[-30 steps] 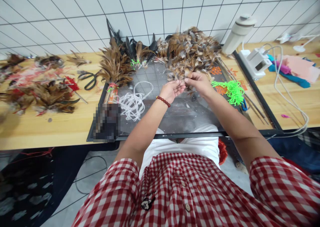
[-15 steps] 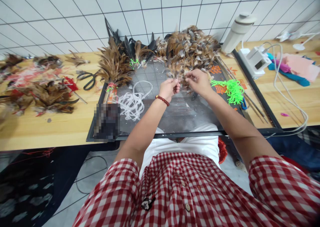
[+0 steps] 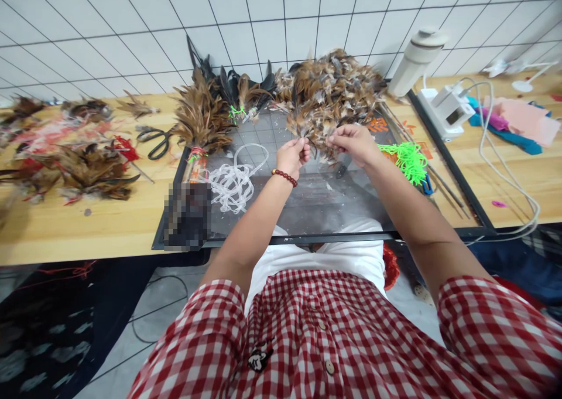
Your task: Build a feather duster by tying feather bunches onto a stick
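Note:
Over the dark glossy board [image 3: 325, 203], my left hand [image 3: 293, 157], with a beaded bracelet at its wrist, is closed with its fingertips pinched; what they hold is too small to name. My right hand [image 3: 355, 145] is a short way to the right, its thumb and fingers pinched at the lower edge of the brown feather pile [image 3: 336, 88]. Whether a feather is between those fingertips cannot be made out. To the right of my right hand lies a bundle of bright green strings [image 3: 408, 162].
A bundle of brown feathers [image 3: 202, 115] and white tubing [image 3: 232, 182] are on the left of the board. Black scissors [image 3: 156, 141] and more feathers [image 3: 96, 173] lie further left. A white bottle [image 3: 417, 62] and a charger with cables [image 3: 450, 109] stand at the right.
My right hand has moved slightly to the right, widening the gap between my hands. My left hand has shifted a little to the left and stays pinched.

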The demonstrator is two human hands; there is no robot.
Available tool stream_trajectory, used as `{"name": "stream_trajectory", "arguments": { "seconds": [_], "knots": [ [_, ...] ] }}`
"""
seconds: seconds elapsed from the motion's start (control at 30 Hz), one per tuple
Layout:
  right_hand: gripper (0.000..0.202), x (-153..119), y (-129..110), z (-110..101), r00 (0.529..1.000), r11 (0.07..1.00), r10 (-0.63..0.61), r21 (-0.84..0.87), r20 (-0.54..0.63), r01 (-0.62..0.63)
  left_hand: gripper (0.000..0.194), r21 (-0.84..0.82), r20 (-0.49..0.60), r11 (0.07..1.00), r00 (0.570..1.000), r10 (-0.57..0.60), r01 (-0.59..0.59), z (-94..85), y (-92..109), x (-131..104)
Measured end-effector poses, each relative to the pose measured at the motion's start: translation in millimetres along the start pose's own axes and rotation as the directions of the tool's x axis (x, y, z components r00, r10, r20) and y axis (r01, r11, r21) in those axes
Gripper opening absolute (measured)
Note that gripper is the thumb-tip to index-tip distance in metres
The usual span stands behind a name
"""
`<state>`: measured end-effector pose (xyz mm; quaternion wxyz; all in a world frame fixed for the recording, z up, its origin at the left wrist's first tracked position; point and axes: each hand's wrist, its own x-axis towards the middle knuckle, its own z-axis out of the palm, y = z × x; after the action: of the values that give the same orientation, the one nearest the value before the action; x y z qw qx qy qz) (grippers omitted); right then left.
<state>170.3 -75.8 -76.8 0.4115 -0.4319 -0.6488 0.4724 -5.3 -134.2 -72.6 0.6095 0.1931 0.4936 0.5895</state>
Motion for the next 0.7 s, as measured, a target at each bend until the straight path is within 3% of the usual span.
{"name": "stream_trajectory", "arguments": {
  "seconds": [0.1,0.2,0.5,0.7],
  "knots": [
    [0.033,-1.7,-6.5,0.6,0.991,0.967,0.118,0.222,0.055,-0.127,0.011,0.032,0.052,0.999,0.998,-0.028,0.026,1.3,-2.1,-3.5],
    [0.034,-5.3,-5.8,8.3,0.990,0.956,0.112,0.264,0.081,-0.130,0.011,0.059,0.098,0.997,0.993,-0.060,0.054,3.3,-5.0,-6.6],
    [0.024,-6.3,8.3,22.8,0.996,0.995,-0.090,0.043,-0.007,0.090,0.018,0.170,0.187,0.983,0.978,-0.098,0.066,3.7,-5.4,-7.4],
    [0.028,-3.8,16.4,23.4,0.987,0.988,-0.154,-0.024,0.046,0.155,0.028,0.247,0.158,0.969,0.987,-0.036,-0.004,5.2,-6.1,-8.1]
  ]
}}
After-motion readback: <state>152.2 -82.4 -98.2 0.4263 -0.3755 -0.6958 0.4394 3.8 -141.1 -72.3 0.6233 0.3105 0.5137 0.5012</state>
